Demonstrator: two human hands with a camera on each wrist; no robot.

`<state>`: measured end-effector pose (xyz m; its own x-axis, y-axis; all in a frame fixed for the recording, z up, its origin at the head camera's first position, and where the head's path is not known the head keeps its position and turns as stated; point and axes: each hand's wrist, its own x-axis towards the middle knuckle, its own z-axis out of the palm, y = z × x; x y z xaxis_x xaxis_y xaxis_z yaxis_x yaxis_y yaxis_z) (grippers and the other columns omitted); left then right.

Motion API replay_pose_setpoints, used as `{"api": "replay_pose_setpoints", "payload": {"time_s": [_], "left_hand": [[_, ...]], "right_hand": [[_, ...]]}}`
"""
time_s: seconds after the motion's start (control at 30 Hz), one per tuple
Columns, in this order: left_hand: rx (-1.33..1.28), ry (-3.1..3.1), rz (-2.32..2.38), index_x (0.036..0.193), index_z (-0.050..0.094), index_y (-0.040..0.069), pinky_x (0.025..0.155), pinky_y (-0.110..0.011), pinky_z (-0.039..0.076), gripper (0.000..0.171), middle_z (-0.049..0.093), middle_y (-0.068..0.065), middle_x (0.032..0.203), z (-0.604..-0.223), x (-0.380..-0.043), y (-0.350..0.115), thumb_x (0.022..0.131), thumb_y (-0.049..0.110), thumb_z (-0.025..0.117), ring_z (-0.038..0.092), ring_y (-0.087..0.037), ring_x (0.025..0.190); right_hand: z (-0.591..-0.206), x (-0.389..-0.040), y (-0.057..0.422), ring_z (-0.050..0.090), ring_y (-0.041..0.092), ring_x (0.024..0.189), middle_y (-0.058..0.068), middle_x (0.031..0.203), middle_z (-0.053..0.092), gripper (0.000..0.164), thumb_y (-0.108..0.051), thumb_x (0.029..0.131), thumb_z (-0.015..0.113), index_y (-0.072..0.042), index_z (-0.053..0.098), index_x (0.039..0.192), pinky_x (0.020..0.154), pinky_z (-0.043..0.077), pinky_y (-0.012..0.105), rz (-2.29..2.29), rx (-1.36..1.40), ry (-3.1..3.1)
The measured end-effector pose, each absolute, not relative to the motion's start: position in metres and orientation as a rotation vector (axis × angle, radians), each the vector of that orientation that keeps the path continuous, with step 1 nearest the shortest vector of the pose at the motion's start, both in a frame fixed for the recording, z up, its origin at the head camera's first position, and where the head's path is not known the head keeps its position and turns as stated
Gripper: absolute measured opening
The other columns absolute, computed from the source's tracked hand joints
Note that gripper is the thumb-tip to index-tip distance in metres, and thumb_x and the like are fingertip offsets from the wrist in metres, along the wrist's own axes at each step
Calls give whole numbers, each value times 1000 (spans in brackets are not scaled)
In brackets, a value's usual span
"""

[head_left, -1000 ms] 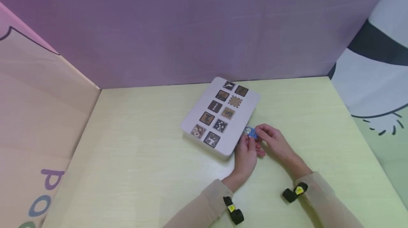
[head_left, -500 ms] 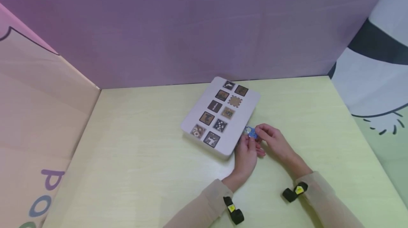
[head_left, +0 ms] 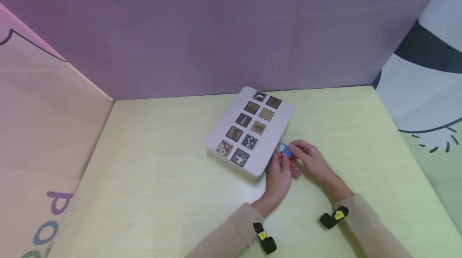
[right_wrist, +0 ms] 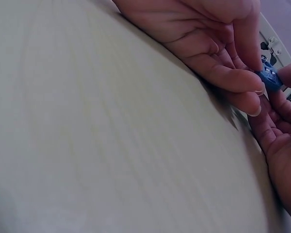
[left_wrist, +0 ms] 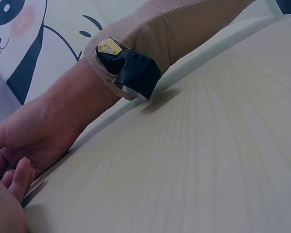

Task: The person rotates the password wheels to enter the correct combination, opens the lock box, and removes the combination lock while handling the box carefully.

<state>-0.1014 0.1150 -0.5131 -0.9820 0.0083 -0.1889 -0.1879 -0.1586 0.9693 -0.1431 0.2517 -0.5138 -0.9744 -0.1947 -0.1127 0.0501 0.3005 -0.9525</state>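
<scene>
A small blue padlock (head_left: 284,149) with a row of little marks sits at the right side of a white box (head_left: 231,123). My left hand (head_left: 278,177) holds it from the near side, thumb on top. From the right, my right hand (head_left: 308,159) pinches it between thumb and forefinger. In the right wrist view the padlock (right_wrist: 270,76) shows between the two hands, close to metal fittings (right_wrist: 275,44) on the box. The right hand's other fingers are curled below. The left wrist view shows the right hand (left_wrist: 39,133), with the padlock hidden.
The box lies at an angle on a pale wooden table (head_left: 155,181), its lid printed with two rows of square pictures. A purple wall (head_left: 202,33) stands behind, with printed panels (head_left: 429,85) at the sides. Black straps (head_left: 266,242) with small devices circle both sleeves.
</scene>
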Motion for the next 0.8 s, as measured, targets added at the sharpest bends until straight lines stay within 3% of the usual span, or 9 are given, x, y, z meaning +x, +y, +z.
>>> {"api": "replay_pose_setpoints", "payload": {"time_s": [0.43, 0.8], "left_hand": [[-214, 1951, 2271, 109, 57, 5, 60, -22, 61, 13, 64, -2, 82, -510, -101, 115, 109, 10, 45, 64, -11, 61], [-202, 1969, 2266, 107, 57, 5, 60, -23, 61, 13, 65, -3, 82, -512, -102, 115, 109, 11, 46, 66, -13, 61]], "right_hand": [[-516, -142, 251, 65, 2, 90, -16, 94, 70, 36, -16, 111, 46, 14, 63, 118, 87, 50, 12, -1838, -182, 2374], [-516, -142, 251, 62, 2, 92, -15, 94, 69, 35, -15, 111, 45, 15, 62, 118, 89, 48, 12, -1850, -182, 2367]]}}
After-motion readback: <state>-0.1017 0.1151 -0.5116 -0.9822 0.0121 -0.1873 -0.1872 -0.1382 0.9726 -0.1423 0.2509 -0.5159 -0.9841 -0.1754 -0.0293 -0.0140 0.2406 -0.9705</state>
